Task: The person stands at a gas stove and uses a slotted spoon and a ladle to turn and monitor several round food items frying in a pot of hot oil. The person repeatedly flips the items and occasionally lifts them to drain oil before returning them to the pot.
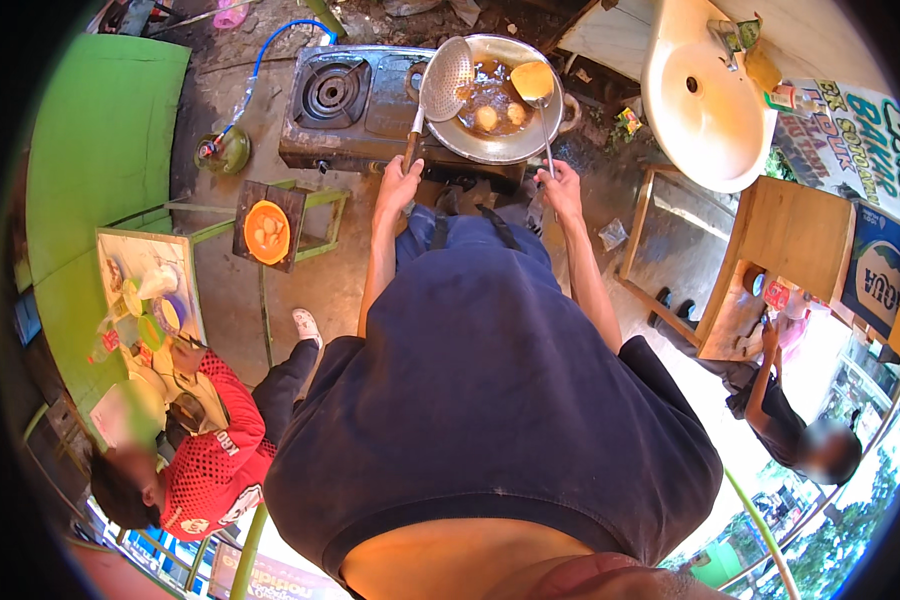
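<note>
Head view: left grip (400,187) clamps one skimmer (448,78), right grip (562,187) one spatula (532,82), and one pan (505,151) at the stove's (390,88) right edge holds two balls (486,119).

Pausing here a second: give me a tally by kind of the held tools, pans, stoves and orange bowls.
Held tools: 2 (skimmer in the left hand, spatula in the right hand)
Pan: 1
Stove: 1
Orange bowl: 1
Total: 5
</note>
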Demonstrator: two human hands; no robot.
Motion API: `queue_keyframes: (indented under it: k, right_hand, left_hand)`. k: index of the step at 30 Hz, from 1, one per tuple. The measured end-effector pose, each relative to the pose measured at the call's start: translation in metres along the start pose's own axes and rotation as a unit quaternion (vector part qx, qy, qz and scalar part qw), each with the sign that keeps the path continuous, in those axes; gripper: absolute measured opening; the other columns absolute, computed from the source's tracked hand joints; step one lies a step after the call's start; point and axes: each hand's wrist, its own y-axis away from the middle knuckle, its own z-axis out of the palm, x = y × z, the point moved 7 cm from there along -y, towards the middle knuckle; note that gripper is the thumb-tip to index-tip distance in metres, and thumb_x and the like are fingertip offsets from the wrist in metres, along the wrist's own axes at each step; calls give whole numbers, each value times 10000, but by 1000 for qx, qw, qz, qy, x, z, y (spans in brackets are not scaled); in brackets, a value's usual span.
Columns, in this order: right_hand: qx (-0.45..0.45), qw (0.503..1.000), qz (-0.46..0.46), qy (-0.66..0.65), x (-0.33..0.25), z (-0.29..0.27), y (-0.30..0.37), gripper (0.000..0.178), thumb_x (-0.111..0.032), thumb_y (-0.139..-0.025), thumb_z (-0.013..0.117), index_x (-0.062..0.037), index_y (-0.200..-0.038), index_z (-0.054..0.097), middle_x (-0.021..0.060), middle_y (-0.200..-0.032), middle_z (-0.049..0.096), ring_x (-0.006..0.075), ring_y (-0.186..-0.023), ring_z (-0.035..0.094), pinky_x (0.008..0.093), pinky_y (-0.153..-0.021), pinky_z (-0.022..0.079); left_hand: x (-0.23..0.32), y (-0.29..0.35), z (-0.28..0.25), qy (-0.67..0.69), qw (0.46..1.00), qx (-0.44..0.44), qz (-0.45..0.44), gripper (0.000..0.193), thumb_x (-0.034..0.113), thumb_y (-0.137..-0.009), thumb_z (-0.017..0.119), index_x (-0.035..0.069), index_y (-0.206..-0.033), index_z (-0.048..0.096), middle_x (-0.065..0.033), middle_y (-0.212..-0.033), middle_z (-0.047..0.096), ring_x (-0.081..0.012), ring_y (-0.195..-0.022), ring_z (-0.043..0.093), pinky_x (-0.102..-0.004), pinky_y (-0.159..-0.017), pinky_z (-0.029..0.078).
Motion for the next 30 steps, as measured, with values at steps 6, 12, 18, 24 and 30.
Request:
queue_keyframes:
  k: [6, 12, 18, 24, 30]
  right_hand:
    - [-6, 999, 0, -49, 14, 11, 21, 468, -71, -816, 752, 14, -1238, 570, 74, -890, 755, 37, -523, 495, 213, -450, 361]
    - [5, 999, 32, -3, 15, 17, 34, 541, -79, -763, 825, 28, -1233, 579, 42, -779, 723, 49, -510, 491, 228, -450, 368]
    - [-16, 999, 0, -28, 4, 5, 9, 422, -103, -860, 746, -1, -1231, 571, 86, -867, 757, 34, -487, 468, 224, -423, 348]
    - [-14, 999, -48, 20, -29, -6, 0, 271, -179, -907, 699, -3, -1106, 644, 60, -809, 755, 35, -480, 485, 232, -438, 372]
    - [-5, 997, -41, 71, -37, -7, -10, 238, -255, -972, 616, -36, -1025, 693, 26, -675, 693, 59, -469, 490, 260, -438, 380]
  left_hand:
    - [-18, 1, -9, -6, 1000, 16, 13, 361, 310, -956, 657, -33, -1046, 591, -53, -725, 605, -148, -663, 567, -330, -626, 466]
    - [-7, -1, -9, -26, 999, 10, 18, 382, 309, -946, 665, -43, -1077, 597, -74, -737, 626, -160, -671, 592, -338, -640, 479]
    - [-13, -15, -8, -43, 997, 36, 44, 370, 314, -942, 664, -37, -1040, 601, -91, -747, 644, -181, -678, 613, -344, -650, 488]
    - [-18, -23, -5, -35, 998, 47, 30, 422, 317, -938, 660, -72, -1090, 598, -121, -766, 653, -209, -712, 633, -368, -677, 497]
    - [-21, -24, -3, -33, 996, 59, 61, 323, 316, -966, 641, 2, -1008, 579, -52, -741, 602, -146, -662, 557, -323, -600, 436]
